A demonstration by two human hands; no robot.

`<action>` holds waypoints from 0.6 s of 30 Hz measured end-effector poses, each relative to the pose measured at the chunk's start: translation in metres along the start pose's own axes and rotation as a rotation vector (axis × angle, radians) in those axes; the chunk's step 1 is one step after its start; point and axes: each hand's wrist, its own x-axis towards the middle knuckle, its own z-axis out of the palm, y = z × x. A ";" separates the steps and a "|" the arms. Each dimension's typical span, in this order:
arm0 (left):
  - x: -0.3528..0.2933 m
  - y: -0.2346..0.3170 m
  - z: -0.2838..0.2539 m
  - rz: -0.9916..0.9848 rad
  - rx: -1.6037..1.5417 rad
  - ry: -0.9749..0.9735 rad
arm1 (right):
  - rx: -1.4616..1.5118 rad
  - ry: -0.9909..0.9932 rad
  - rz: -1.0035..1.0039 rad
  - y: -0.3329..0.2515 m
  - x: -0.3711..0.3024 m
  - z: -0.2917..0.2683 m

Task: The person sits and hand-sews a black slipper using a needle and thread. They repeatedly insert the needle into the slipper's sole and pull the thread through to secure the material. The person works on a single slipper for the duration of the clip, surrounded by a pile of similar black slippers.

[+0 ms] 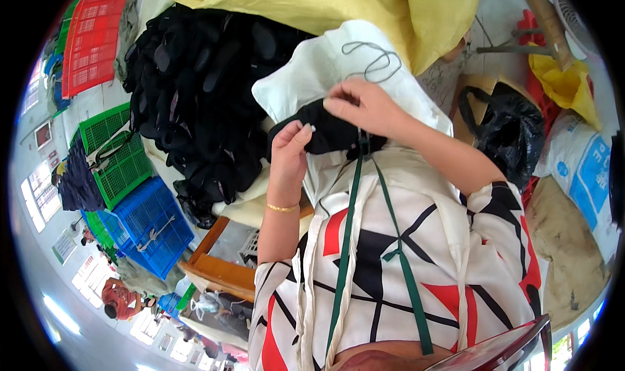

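A black cloth piece lies across my lap, on top of white cloth. My left hand is raised at the cloth piece's left side, its thumb and fingers pinched together. A tiny pale spot shows at those fingertips; whether it is a nail or a held thing is unclear. Over the right part of the black piece, my right hand has its fingers bent in toward the thumb. What they grip, if anything, is hidden. A loose dark cord lies looped on the white cloth beyond that hand.
A large heap of black cloth items rises at the far left, beside yellow sheeting. Blue and green crates stand left, near a wooden stool. On the right are a black plastic bag and a stuffed sack.
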 end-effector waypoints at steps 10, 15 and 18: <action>-0.022 0.020 0.027 0.731 0.998 0.240 | 0.083 -0.197 0.222 0.006 0.007 -0.033; -0.027 0.025 0.013 0.772 0.813 0.330 | 0.431 0.100 -0.321 -0.101 0.100 -0.085; -0.027 0.007 0.010 0.673 0.675 0.267 | 0.446 0.141 -0.358 -0.150 0.108 -0.092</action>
